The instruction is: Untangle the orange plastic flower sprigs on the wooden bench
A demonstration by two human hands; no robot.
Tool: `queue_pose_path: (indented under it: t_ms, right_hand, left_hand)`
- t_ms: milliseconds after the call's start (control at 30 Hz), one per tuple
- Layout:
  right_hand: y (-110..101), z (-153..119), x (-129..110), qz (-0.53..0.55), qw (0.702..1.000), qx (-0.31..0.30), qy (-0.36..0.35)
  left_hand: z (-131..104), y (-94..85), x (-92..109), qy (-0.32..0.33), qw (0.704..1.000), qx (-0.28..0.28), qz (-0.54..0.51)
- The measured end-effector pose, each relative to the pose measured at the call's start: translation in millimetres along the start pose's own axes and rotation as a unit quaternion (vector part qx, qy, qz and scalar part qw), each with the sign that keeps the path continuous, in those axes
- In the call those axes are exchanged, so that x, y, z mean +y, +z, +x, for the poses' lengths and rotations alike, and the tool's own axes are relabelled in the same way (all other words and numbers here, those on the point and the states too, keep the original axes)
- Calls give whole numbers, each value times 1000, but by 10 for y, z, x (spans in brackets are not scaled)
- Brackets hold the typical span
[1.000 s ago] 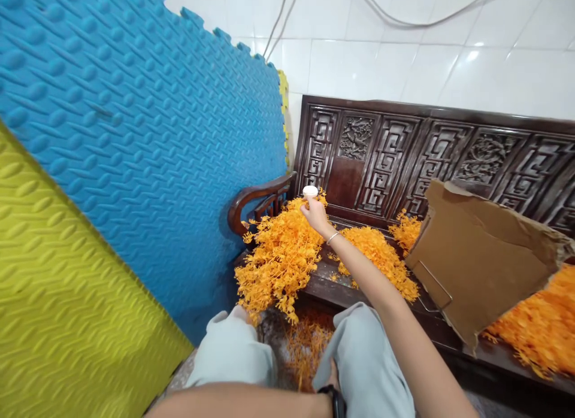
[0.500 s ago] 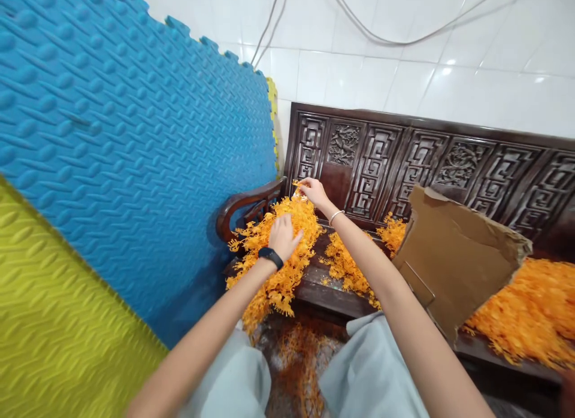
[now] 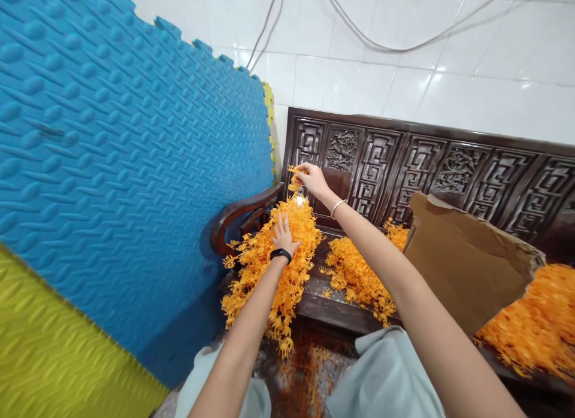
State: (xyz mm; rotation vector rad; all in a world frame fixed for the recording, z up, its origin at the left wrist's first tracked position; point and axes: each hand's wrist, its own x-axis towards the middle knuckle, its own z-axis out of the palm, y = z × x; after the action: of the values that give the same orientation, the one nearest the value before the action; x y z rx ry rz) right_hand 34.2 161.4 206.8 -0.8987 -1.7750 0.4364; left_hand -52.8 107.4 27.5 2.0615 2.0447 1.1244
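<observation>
A heap of small orange plastic pieces shaped like tiny hands or sprigs (image 3: 287, 280) covers the left end of a dark carved wooden bench (image 3: 314, 301). My left hand (image 3: 284, 237), with a black band at its wrist, lies on the heap with its fingers spread. Above the heap's far end my right hand (image 3: 313, 179) pinches an orange plastic piece (image 3: 295, 177) between thumb and fingers. A small white, shiny patch (image 3: 300, 199) shows just below it; I cannot make out what it is.
A second orange pile (image 3: 354, 271) lies mid-bench. Right of it, a torn cardboard sheet (image 3: 471, 256) leans beside a larger orange pile (image 3: 534, 322). Blue foam mats (image 3: 135, 136) stand at the left, by the bench's curved armrest (image 3: 224, 220). A cable (image 3: 381, 47) hangs on the tiled wall.
My right hand has risen slightly, lifting the orange piece away from the heap. My left hand has moved a little down and its fingers have spread.
</observation>
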Motion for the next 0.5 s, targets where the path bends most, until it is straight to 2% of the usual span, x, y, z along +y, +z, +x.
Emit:
queue_pose_path:
  t_ms: [100, 167, 267, 367, 500]
  right_hand:
    - [-4, 52, -19, -11, 1000, 7, -2]
    - [4, 96, -39, -22, 1000, 1, -6]
    - [24, 212, -76, -24, 1000, 5, -7]
    - [30, 380, -100, -6, 999, 38, 15]
    - [1, 566, -100, -29, 998, 47, 16]
  left_hand:
    - [8, 144, -106, 35, 996, 75, -38]
    - [14, 243, -197, 59, 992, 99, -48]
    - [6, 382, -351, 68, 991, 107, -46]
    - [-24, 502, -464, 36, 993, 107, -40]
    - [-47, 617, -469, 19, 997, 69, -25]
